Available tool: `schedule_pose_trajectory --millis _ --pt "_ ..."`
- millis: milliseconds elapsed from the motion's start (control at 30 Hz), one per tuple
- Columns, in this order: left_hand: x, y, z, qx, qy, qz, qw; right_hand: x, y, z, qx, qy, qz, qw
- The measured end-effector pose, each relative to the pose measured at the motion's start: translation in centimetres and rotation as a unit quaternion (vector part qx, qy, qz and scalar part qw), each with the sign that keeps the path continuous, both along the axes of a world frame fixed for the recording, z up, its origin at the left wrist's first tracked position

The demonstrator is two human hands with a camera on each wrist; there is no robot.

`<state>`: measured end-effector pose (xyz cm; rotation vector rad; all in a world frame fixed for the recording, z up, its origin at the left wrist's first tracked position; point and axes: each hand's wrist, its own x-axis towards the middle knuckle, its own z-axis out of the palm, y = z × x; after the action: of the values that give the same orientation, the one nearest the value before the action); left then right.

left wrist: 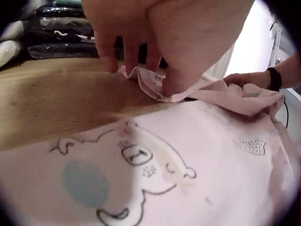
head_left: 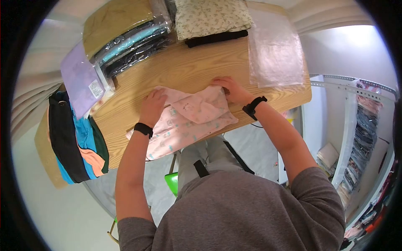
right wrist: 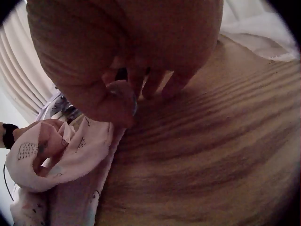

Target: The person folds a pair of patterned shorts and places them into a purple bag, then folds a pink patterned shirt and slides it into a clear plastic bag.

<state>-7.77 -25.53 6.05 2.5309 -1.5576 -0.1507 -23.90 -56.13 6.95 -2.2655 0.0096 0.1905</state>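
A pink printed cloth garment [head_left: 188, 117] lies partly folded over the front edge of the wooden table, its lower part hanging toward the person. Cartoon animal faces and teal spots show on its fabric in the left wrist view. My left hand [head_left: 153, 108] is at its upper left, pinching the far edge between thumb and fingers. At the upper right corner, my right hand [head_left: 229, 88] pinches a small bit of the fabric, its fingertips close over the wood. Between the hands the cloth is bunched in a loose fold.
Bagged folded clothes [head_left: 134, 37] are stacked at the back left, beside a lilac package [head_left: 81, 79]. Black, blue and orange garments [head_left: 77, 138] hang over the left edge. A floral folded cloth [head_left: 211, 19] lies at the back, clear plastic bags [head_left: 276, 52] at the right.
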Motion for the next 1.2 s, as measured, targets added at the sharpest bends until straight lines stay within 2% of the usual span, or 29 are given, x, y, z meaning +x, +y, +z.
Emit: schedule_pose_trajectory --millis 167,233,267,300,333,367,433,467,533,567,600,633,700,767,833,867,933,967,1033,1100,1167,1200 --pt "0.2 -0.4 -0.7 0.007 0.000 0.006 1.000 -0.2 0.0 -0.1 -0.018 0.007 -0.010 1.000" --pt "0.9 -0.4 -1.7 -0.104 0.073 0.046 0.991 -0.3 -0.2 -0.6 -0.017 0.004 -0.010 1.000" --pt "1.2 -0.1 -1.9 -0.104 0.074 0.044 0.991 -0.4 -0.2 -0.7 -0.022 -0.002 -0.008 1.000" --pt "1.6 0.2 -2.0 -0.178 0.189 0.115 0.959 -0.4 -0.3 -0.9 -0.027 -0.009 -0.006 1.000" --pt "2.1 0.6 -2.2 -0.247 0.300 0.184 0.903 -0.6 -0.3 -1.1 -0.027 -0.008 -0.009 1.000" --pt "2.6 1.0 -1.6 -0.246 0.301 0.182 0.903 -0.6 -0.2 -1.0 -0.027 -0.006 -0.012 1.000" --pt "4.1 1.8 0.2 -0.293 0.431 0.306 0.797 -0.5 -0.2 -1.0 -0.028 -0.005 -0.014 1.000" --pt "4.9 2.1 0.2 -0.294 0.430 0.305 0.797 -0.4 -0.2 -1.1 -0.040 -0.009 -0.009 0.999" --pt "6.6 2.3 0.2 -0.357 0.437 0.372 0.737 -0.1 -0.2 -1.0 -0.053 -0.015 -0.005 0.998" --pt "7.0 2.2 0.3 -0.357 0.437 0.372 0.737 0.0 -0.3 -1.0 -0.020 -0.003 -0.014 1.000" --pt "7.3 2.1 0.4 -0.361 0.404 0.366 0.757 0.1 -0.3 -1.0 0.014 0.010 -0.023 1.000" --pt "7.5 2.0 0.6 -0.365 0.370 0.359 0.775 0.3 -0.6 -1.0 0.013 0.010 -0.023 1.000" --pt "7.5 2.0 1.8 -0.349 0.382 0.354 0.779 1.0 -1.1 -1.0 0.028 0.039 -0.026 0.999" --pt "7.7 2.1 2.4 -0.333 0.394 0.349 0.782 1.4 -0.9 -1.4 0.011 0.011 -0.026 1.000" --pt "8.5 2.6 2.5 -0.327 0.295 0.338 0.832 1.7 -0.7 -1.7 -0.006 -0.017 -0.027 0.999" --pt "8.8 2.8 2.6 -0.325 0.295 0.337 0.833 1.9 -0.7 -1.2 -0.008 -0.005 -0.015 1.000" --pt "9.2 3.2 2.8 -0.313 0.362 0.366 0.798 2.4 -0.3 -0.9 -0.008 0.007 -0.005 1.000" --pt "9.1 3.1 3.4 -0.312 0.362 0.366 0.798 2.8 -0.3 -1.2 -0.036 -0.009 0.005 0.999" --pt "8.8 3.0 4.5 -0.396 0.355 0.423 0.734 3.4 -0.4 -1.8 -0.062 -0.024 0.015 0.998" --pt "9.5 3.7 3.9 -0.422 0.335 0.420 0.731 4.0 -0.4 -1.2 -0.005 0.127 -0.091 0.988" --pt "9.4 3.8 4.0 -0.449 0.314 0.417 0.725 4.1 -0.6 -0.8 -0.019 0.148 -0.120 0.982" --pt "9.0 3.8 4.4 -0.424 0.304 0.421 0.742 4.2 -0.6 -0.6 -0.033 0.169 -0.149 0.974"
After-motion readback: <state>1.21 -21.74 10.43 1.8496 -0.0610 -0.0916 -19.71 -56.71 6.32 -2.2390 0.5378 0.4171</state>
